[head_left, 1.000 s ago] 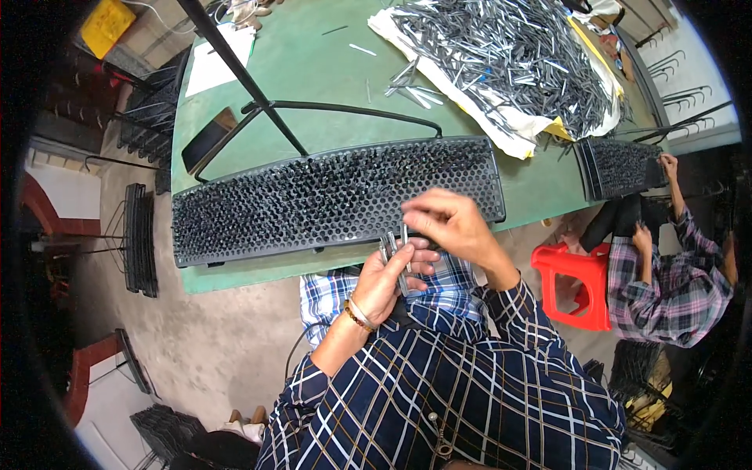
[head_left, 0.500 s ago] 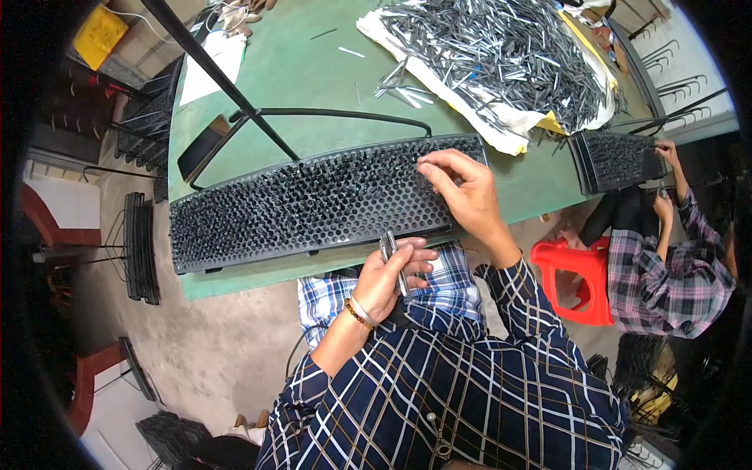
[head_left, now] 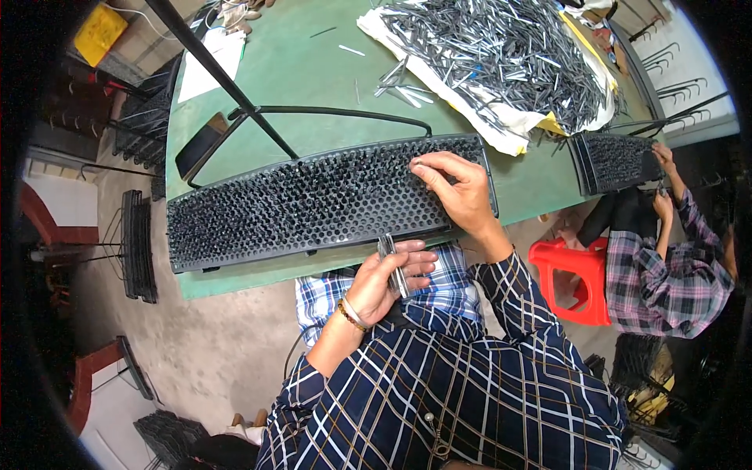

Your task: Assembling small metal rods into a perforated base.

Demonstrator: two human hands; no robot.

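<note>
A long black panel (head_left: 368,222) full of small round holes lies across the near side of the table, its holes on the left largely filled with short dark pieces that stand up. Below its near edge, my left hand (head_left: 377,288) is closed on a small bundle of thin grey strips (head_left: 387,247), held under the thumb with the other fingers partly spread. My right hand (head_left: 464,194) is over the panel's right part, thumb and forefinger pinched together close to the holes. Whatever sits between those fingertips is too small to make out.
A heap of dark and silvery strips (head_left: 509,63) lies on a white sack on the green table (head_left: 305,74). A black metal stand (head_left: 345,113) rises behind the panel. At right, another person works at a similar panel (head_left: 619,160) beside a red stool (head_left: 572,282).
My right hand has shifted slightly left over the panel, still pinched. The left hand has moved slightly down and left with the strips.
</note>
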